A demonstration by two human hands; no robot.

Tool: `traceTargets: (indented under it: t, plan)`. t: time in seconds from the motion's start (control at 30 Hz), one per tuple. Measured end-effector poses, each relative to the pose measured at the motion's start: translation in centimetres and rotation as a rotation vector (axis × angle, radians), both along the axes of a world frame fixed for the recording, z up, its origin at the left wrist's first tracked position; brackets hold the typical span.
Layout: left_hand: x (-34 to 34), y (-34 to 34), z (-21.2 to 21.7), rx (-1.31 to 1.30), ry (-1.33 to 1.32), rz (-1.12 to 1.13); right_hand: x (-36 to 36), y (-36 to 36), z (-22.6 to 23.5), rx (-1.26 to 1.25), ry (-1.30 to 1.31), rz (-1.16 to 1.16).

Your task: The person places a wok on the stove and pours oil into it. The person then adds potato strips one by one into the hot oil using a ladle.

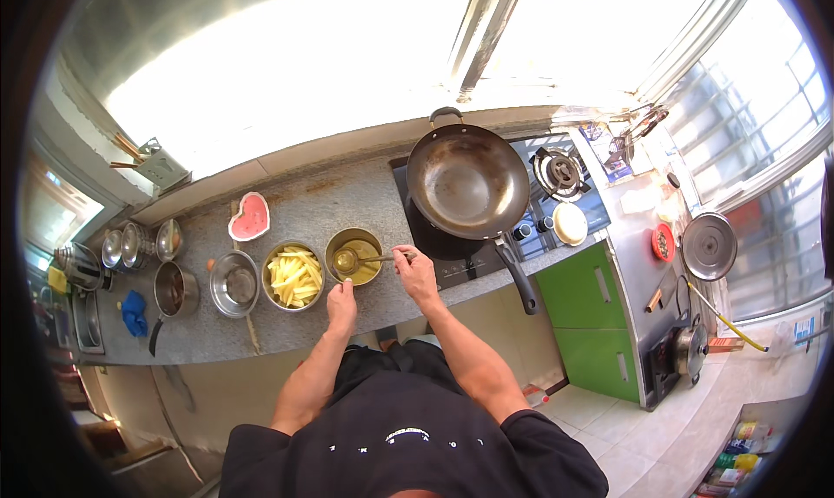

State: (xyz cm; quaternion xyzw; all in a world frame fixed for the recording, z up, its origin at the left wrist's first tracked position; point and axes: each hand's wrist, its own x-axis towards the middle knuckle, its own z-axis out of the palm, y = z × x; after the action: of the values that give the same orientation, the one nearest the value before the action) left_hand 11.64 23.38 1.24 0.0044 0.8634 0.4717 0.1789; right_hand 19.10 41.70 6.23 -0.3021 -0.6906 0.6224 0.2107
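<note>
Ladle (354,261) scoop inside a metal pot (365,237) of yellowish liquid, its handle running to three o'clock, where the right hand (418,277) has its fingers wrapped around it. The left hand (341,302) is at the pot's six o'clock edge; whether its fingers grip the rim, I cannot tell. On the grey desk (356,185), counted from the pot, yellow cut sticks (294,274) fill a bowl (294,308) toward nine, a pink heart-shaped dish (251,217) lies at ten, and a wok (469,181) at two.
</note>
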Motion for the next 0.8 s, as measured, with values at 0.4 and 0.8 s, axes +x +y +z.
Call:
traceTargets:
  t: [0.4, 0.8]
  plan:
    - [1.9, 0.4, 4.4, -0.07, 0.078, -0.041, 2.6, 0.5, 5.1, 0.129, 0.083, 0.053]
    - [0.5, 2.5, 13.9, 0.034, 0.188, -0.236, 5.2, 0.1, 12.8, 0.426, -0.035, -0.248]
